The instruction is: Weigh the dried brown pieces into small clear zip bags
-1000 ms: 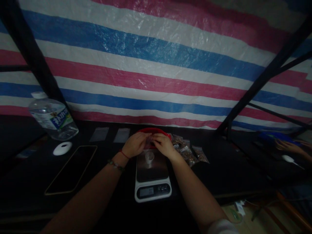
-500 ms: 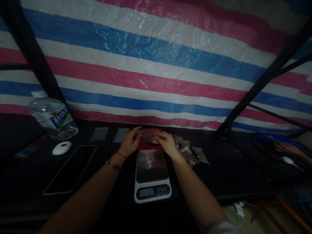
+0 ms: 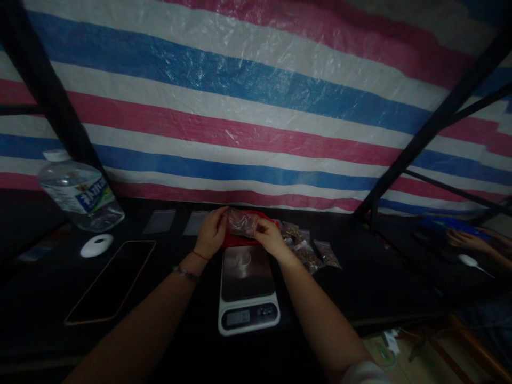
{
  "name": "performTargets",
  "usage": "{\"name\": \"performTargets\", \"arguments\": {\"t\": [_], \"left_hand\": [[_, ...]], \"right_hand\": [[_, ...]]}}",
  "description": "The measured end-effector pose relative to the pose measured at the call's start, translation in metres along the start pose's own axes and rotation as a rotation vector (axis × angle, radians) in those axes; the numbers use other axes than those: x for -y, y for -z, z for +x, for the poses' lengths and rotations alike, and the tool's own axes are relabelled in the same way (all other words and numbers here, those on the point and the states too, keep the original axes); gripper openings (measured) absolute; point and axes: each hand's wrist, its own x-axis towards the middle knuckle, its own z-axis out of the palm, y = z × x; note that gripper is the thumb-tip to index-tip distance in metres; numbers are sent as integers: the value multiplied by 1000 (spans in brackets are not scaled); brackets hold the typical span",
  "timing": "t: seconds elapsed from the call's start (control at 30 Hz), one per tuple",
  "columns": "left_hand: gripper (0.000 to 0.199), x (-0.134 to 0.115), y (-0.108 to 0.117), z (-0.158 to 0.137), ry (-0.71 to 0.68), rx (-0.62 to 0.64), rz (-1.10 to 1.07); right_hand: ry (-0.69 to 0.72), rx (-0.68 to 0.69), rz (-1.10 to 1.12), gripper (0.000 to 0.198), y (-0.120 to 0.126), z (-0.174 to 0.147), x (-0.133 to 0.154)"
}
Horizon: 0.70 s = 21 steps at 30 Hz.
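Note:
Between my two hands is a clear plastic bag (image 3: pixel 242 222) with brownish contents that I cannot make out. My left hand (image 3: pixel 213 230) pinches its left edge, and my right hand (image 3: pixel 269 234) grips the right edge. Behind and below the bag lies something red (image 3: pixel 232 241), largely covered by it. Just in front stands a kitchen scale (image 3: pixel 248 282) with a small clear cup (image 3: pixel 243 260) on its plate. Several small filled zip bags (image 3: pixel 306 252) lie to the right of my right hand.
Two flat clear bags, one at the left (image 3: pixel 159 221) and one nearer my hand (image 3: pixel 195 223), lie on the black table. Further left are a phone (image 3: pixel 112 281), a white mouse (image 3: pixel 96 245) and a large bottle (image 3: pixel 82 192). Another person's hand (image 3: pixel 466 239) is at the far right.
The bag between my hands now lies tilted, and brownish or reddish content shows through where it looked clear before. Both hands remain at its edges. The view has shifted slightly.

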Motion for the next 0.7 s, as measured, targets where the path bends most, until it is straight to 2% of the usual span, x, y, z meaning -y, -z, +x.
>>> {"name": "performTargets", "arguments": {"t": [0.1, 0.2, 0.27, 0.37, 0.47, 0.53, 0.63, 0.7], "left_hand": [[41, -6, 7, 2, -133, 23, 103], [56, -13, 13, 5, -282, 182, 170], [63, -16, 13, 7, -319, 264, 198], [67, -17, 9, 8, -299, 308, 226], [65, -14, 6, 8, -262, 288, 244], [59, -9, 6, 9, -222, 250, 272], [53, -1, 11, 10, -117, 152, 334], [53, 6, 15, 12, -33, 87, 363]], "right_hand": [[55, -39, -126, 44, 1, 1, 4], [95, -65, -240, 36, 3, 6, 15], [124, -38, -303, 28, 2, 11, 24], [176, 96, -373, 20, -3, 21, 39], [233, 215, -364, 12, -3, 30, 48], [233, 158, -312, 17, 2, 32, 50], [145, 28, -191, 22, 18, 23, 46], [64, 133, -83, 25, 26, 10, 44]]}}
